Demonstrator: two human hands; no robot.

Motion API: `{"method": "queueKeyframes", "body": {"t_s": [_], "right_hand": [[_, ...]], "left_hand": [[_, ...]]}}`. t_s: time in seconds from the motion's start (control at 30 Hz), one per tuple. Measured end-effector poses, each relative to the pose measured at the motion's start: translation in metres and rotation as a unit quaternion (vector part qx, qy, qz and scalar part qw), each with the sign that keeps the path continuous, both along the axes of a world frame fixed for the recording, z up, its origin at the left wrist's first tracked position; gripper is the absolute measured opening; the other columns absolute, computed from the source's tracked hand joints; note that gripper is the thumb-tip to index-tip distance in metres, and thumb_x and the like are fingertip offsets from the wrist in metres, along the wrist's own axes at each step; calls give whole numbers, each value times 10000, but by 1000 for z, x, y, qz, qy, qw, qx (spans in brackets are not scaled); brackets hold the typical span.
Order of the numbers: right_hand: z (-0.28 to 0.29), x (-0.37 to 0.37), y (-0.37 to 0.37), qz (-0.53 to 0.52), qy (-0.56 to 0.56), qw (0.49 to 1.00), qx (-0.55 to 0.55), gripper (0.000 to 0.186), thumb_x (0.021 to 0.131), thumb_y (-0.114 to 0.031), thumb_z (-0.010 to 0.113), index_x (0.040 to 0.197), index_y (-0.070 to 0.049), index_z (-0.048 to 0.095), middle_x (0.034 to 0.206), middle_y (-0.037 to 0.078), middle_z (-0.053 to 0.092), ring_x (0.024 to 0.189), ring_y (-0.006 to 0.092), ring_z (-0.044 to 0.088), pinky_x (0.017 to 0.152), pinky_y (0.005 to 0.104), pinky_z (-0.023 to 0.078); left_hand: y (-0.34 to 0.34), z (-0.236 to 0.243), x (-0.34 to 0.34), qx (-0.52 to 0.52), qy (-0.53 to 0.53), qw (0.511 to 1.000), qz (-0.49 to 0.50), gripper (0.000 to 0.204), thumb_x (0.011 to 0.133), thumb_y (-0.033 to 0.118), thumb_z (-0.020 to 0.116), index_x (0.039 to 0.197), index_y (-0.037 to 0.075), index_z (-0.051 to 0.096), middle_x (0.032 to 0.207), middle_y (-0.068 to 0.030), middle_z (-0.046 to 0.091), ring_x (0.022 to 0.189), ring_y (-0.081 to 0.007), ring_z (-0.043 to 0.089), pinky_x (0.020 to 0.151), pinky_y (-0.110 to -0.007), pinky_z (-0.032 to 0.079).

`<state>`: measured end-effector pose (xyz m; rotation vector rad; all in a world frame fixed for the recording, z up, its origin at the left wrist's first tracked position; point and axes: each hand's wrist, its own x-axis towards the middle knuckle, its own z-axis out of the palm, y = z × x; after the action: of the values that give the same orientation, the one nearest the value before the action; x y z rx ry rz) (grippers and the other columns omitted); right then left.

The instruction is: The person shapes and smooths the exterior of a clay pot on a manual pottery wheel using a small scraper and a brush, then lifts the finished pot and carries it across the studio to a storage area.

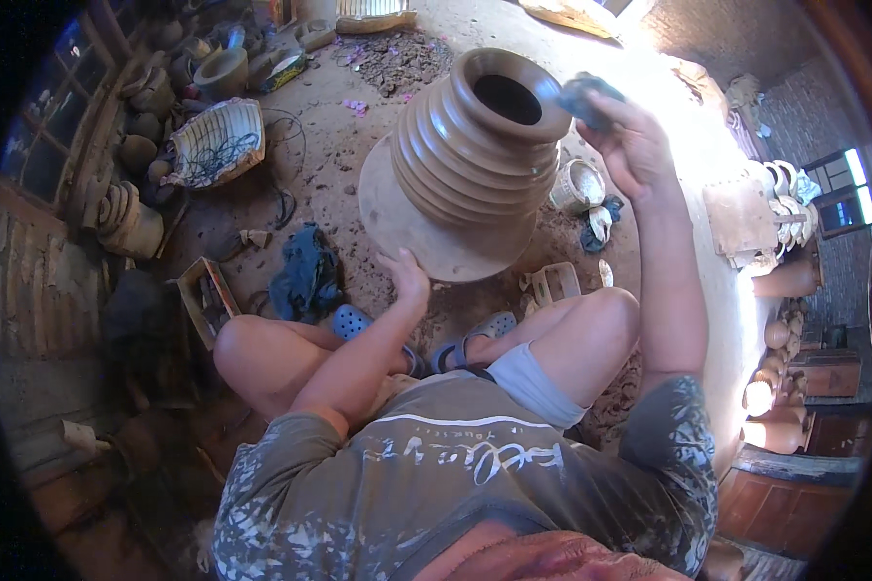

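Observation:
A large wet clay pot (pixel 475 145) with ridged rings round its body and a wide dark mouth stands upright on a round potter's wheel (pixel 412 232). My left hand (pixel 409 283) rests at the wheel's near edge, fingers stretched out against it and holding nothing. Pinched in my right hand (pixel 633 145) is a dark grey-green cloth (pixel 591 99), raised beside the right side of the pot's rim. Whether the cloth touches the rim I cannot tell. Right of the pot sits a pale bucket (pixel 579 186).
A dark blue rag (pixel 305 271) and a wooden box (pixel 209 300) lie on the left. Beyond them are a ribbed basket (pixel 217 143) and several clay pots (pixel 221 74). Clay crumbs (pixel 397 63) cover the floor behind the wheel. More jars (pixel 775 426) line the far right.

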<state>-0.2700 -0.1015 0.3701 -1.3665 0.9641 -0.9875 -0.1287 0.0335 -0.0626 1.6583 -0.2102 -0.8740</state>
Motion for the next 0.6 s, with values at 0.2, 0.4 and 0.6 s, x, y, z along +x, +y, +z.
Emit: {"method": "queueKeyframes", "body": {"t_s": [0.2,0.4,0.6], "right_hand": [[-12,10,-62,127,297,917,-233,283,928,-72,651,1174,36,740,999,95,769,900,126,691,822,271,545],[-33,52,-86,170,395,865,-257,355,847,-69,662,1185,-34,767,1032,128,779,927,206,716,869,320,548],[-44,67,-84,205,377,877,-217,336,856,-45,689,1183,-18,764,1054,112,769,927,164,691,884,294,538]], "left_hand": [[-46,48,110,-43,81,996,-3,854,1067,566,401,1622,-19,119,1655,-219,277,1495,-334,346,1230,-424,277],[24,20,3,35,260,962,-80,860,1004,758,312,1500,56,337,1387,-152,475,1216,-296,490,990,-460,413],[53,37,-54,117,300,929,-181,773,998,785,294,1326,129,538,1121,-44,573,862,-174,472,636,-374,386]]}}
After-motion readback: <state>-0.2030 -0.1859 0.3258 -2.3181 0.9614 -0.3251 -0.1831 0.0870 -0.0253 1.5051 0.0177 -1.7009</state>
